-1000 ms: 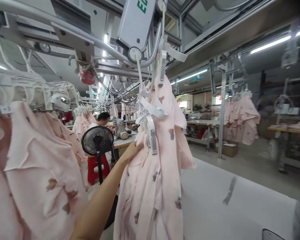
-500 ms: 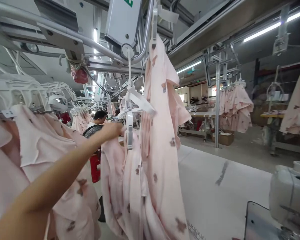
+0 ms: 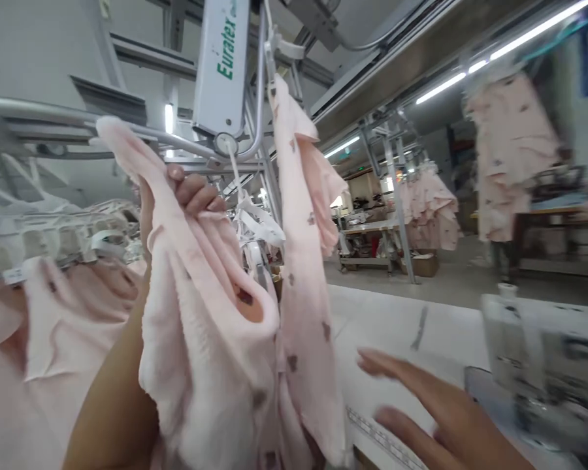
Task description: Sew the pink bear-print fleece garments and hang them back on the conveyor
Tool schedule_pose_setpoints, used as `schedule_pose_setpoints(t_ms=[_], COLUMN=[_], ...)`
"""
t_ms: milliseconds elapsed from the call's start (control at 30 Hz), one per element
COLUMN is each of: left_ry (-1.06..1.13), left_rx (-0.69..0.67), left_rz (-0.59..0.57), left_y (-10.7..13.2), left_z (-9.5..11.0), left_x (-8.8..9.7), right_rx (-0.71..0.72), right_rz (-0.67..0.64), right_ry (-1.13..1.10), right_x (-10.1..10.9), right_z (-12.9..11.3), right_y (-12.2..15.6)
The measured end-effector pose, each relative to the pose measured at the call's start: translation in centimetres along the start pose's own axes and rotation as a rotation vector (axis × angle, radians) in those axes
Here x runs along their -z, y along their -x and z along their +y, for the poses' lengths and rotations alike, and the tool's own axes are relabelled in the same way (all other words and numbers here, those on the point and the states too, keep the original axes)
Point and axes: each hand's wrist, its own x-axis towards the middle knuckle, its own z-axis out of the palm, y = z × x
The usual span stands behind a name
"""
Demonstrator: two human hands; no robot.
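Fluorescent tubes (image 3: 541,29) glare white against the dim ceiling (image 3: 39,52), while blur softens the right hand (image 3: 458,418) and sewing machine (image 3: 502,336).

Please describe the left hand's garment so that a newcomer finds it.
Find the white Euratex box at the top. Below it, slightly left, the left hand grips a pale pink garment; unlike its hanging neighbours, only this one is hand-held.

Garment (image 3: 210,385) in left hand (image 3: 193,190), hanging garments (image 3: 63,326) leftward, sewing machine (image 3: 502,333) right
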Motion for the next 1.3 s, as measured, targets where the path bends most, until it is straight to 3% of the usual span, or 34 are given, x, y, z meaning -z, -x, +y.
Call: schedule_pose_setpoints(t_ms=[100,167,233,333,433,533,600,700,733,800,867,933,1000,1133,1200,1300], left_ry=[0.120,0.158,0.256,0.516,0.617,0.493,0.395,0.404,0.404,0.250,-0.027,-0.160,-0.069,0.206,0.278,0.365], left_rx=[-0.002,0.074,0.137,0.172,0.197,0.299,0.373,0.426,0.424,0.395,0.343,0.336,0.427,0.673,0.681,0.573], left_rz=[-0.002,-0.022,-0.076,-0.303,-0.530,-0.643,-0.742,-1.067,-1.202,-1.416,-1.409,-1.265,-1.201,-1.202,-1.152,-1.193], left_y=[1.6,3.5,5.6,8.9,13.0,17.3,19.6,21.4,21.6,21.8,22.4,23.9,26.1,29.9,30.6,30.6], left_z=[-0.3,0.0,0.0,-1.3,-4.0,-6.6,-7.8,-9.0,-9.3,-9.7,-9.9,-9.6,-8.9,-7.2,-6.5,-5.7], left_x=[-8.0,-12.9,-16.5,-19.7,-20.8,-20.5,-19.8,-18.2,-17.7,-17.4,-18.1,-19.6,-21.6,-24.3,-24.8,-25.1], right_rx=[0.036,0.035,-0.043,-0.165,-0.184,-0.272,-0.349,-0.505,-0.572,-0.682,-0.731,-0.731,-0.720,-0.760,-0.782,-0.684], right_rz=[0.292,0.365,0.348,0.360,0.391,0.407,0.323,0.062,0.030,0.088,0.189,0.252,0.302,0.332,0.282,0.276], right_ry=[-0.146,-0.079,0.149,0.473,0.659,0.639,0.302,-0.493,-0.688,-0.846,-0.795,-0.724,-0.658,-0.496,-0.374,-0.084], right_x=[3.8,5.9,7.2,6.9,4.9,4.0,4.5,5.4,5.3,4.6,3.7,3.1,3.1,4.5,5.5,6.9], right_z=[-7.0,-9.3,-9.4,-6.8,-3.6,-1.2,0.0,1.7,2.4,3.8,4.9,5.5,5.5,5.0,4.8,4.4], right_y=[-5.0,-6.8,-6.7,-4.1,-0.9,1.6,3.2,5.5,6.1,7.2,8.0,8.8,9.6,11.8,12.5,12.3])
